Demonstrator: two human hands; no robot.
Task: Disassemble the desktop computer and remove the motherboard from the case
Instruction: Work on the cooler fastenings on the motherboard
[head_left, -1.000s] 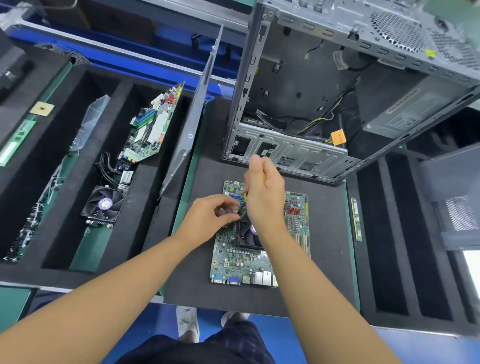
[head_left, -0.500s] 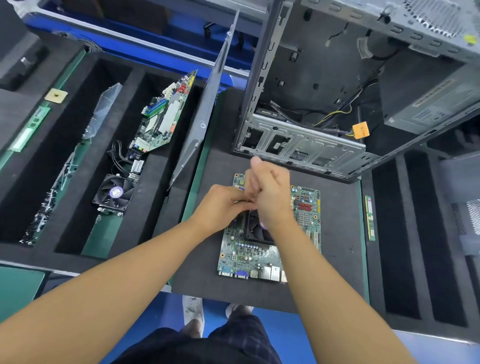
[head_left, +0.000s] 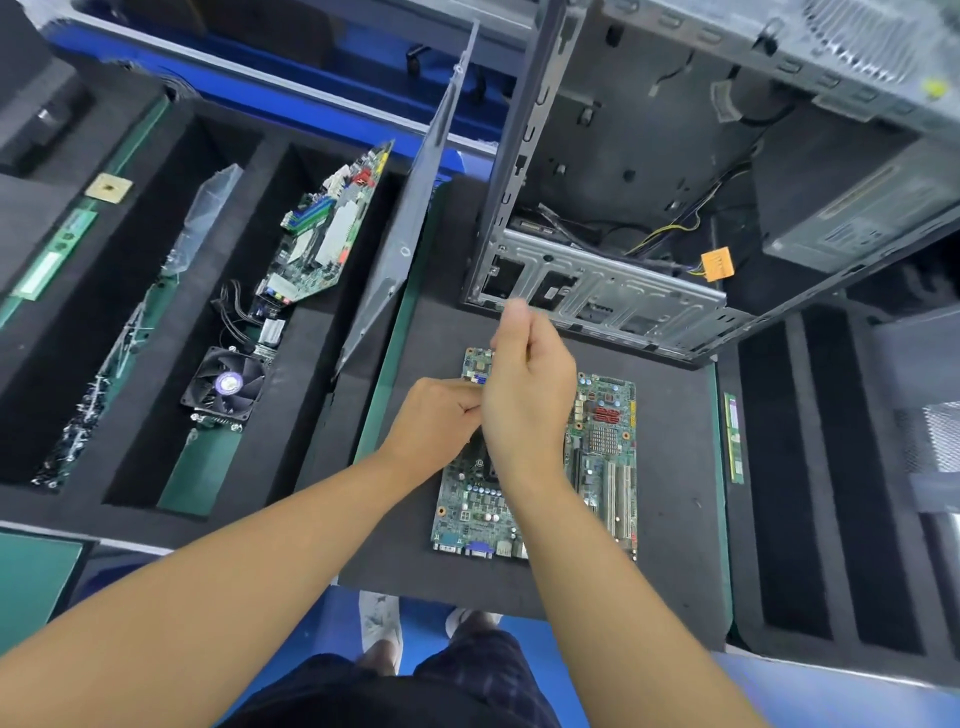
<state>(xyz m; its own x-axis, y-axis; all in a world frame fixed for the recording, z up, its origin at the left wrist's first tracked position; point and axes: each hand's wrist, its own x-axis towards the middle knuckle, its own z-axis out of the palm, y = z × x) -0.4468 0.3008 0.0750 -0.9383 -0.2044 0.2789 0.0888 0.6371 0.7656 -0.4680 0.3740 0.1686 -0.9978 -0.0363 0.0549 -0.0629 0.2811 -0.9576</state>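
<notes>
Head view: left hand (head_left: 436, 418), right hand (head_left: 530, 400) curled over motherboard (head_left: 610, 467), grasp unclear; case (head_left: 597, 291) behind; earlier-seen tool now hidden.

Two motherboards (head_left: 608, 457) (head_left: 327, 234), one case (head_left: 613, 291) (open-sided)

One view only: head-worn wide-angle camera, facing forward and steeply down. Close over left hand (head_left: 436, 418) and right hand (head_left: 527, 395) at the motherboard (head_left: 608, 467); case (head_left: 597, 283) fills upper right.

cooler fan (head_left: 227, 383) — lying in a black foam slot | spare circuit board (head_left: 324, 228) leaning just behind the fan | clear plastic bag (head_left: 208, 208) left of the fan | memory stick (head_left: 733, 436) — well right of the fan
</notes>
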